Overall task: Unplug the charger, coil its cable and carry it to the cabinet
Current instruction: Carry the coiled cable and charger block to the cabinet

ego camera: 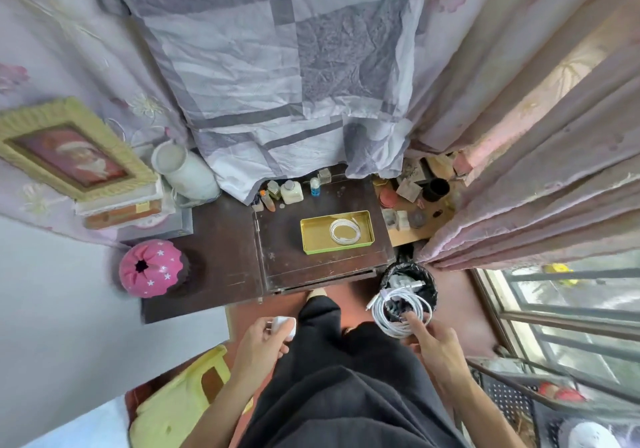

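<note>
Black clothing (346, 395) filled the bottom of the head view, with both bare forearms reaching forward past it. To one side, the left hand (266, 340) was closed around a small white charger block (284, 325), its fingers (263, 326) wrapped over the block's near edge. On the other side, the right hand (433, 343) held a coiled white cable (401, 312), the loops pinched between thumb and fingers (414, 321) and hanging in front of a bin lined with a black bag (408, 285). Both hands hovered short of the dark wooden counter (221, 250), touching nothing on it. Farther ahead on that counter sat a shallow green tin tray (337, 236) holding a second coiled white cable (344, 230). Small bottles (287, 191) stood in a row at the counter's back edge, under a hanging checked grey cloth (277, 66). A pink star-dotted container (150, 267) sat at the counter's left end, near a framed picture (74, 153) and a white jug (185, 170). Pale curtains (536, 136) hung at the right beside a barred window (571, 309), and a yellow plastic stool (180, 395) stood low on the left.
</note>
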A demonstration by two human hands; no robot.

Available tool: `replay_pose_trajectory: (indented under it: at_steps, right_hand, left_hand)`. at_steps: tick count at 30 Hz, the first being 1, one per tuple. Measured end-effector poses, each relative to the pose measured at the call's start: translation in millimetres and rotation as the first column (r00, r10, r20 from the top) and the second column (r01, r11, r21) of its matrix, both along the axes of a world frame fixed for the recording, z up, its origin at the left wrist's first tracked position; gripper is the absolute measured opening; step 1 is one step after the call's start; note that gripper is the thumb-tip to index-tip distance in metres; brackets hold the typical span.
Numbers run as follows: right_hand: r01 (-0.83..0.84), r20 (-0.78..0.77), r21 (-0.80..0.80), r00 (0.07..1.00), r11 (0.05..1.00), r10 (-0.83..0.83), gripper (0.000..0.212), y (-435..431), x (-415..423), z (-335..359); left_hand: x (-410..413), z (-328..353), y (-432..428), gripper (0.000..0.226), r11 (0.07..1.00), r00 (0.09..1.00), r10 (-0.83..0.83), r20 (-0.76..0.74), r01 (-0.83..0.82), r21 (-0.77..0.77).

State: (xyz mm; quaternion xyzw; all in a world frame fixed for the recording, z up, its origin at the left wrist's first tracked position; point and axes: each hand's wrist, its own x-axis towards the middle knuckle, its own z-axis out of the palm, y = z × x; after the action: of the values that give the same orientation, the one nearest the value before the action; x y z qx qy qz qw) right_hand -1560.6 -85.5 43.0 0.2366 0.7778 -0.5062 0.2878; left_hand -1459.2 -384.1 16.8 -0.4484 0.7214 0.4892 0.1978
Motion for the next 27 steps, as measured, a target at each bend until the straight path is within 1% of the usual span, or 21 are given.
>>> replay_pose_trajectory:
  at_steps: [2, 5, 9, 12, 15, 18, 20, 23, 27]
  right_hand:
    - [-0.021, -0.006, 0.040, 1.000, 0.999, 0.021, 0.028, -13, -17, -5]
    - [-0.022, -0.002, 0.051, 1.000, 0.998, 0.022, 0.015, -32, -39, -7]
    - [0.032, 0.049, 0.031, 0.998, 0.999, -0.033, 0.015, -62, -86, -34]
    - [0.018, 0.087, 0.055, 0.996, 0.998, -0.023, 0.019, -86, -129, -86]
    - [0.055, 0.122, 0.101, 0.990, 0.993, -0.067, 0.019, -108, -169, -148]
    - [0.000, 0.192, 0.161, 0.981, 0.987, -0.032, 0.023, -126, -201, -214]
    - [-0.047, 0.231, 0.188, 0.973, 0.981, 0.002, 0.026, -136, -209, -248]
    - [-0.092, 0.223, 0.229, 0.974, 0.969, 0.040, 0.023, -145, -211, -290]
    - [-0.151, 0.179, 0.284, 0.979, 0.947, 0.102, 0.021, -149, -212, -319]
  left_hand:
    - [-24, -8, -9, 0.028, 1.000, 1.000, -0.008, 0.019, 0.007, 0.017]
    - [-55, -17, -12, 0.028, 0.999, 1.000, -0.006, 0.018, 0.006, 0.037]
    - [-90, -33, -4, 0.027, 1.000, 0.999, 0.004, 0.041, -0.006, 0.027]
    - [-106, -58, 4, 0.029, 0.999, 0.998, 0.032, 0.058, -0.033, 0.007]
    - [-106, -86, 14, 0.032, 0.998, 0.994, 0.067, 0.082, -0.068, 0.007]
    - [-107, -118, 18, 0.033, 0.993, 0.990, 0.114, 0.079, -0.116, 0.024]
    - [-115, -137, 15, 0.029, 0.989, 0.986, 0.147, 0.074, -0.146, -0.008]
    - [-139, -165, 10, 0.028, 0.985, 0.984, 0.166, 0.060, -0.162, -0.064]
    - [-162, -191, 6, 0.032, 0.981, 0.983, 0.176, 0.053, -0.171, -0.087]
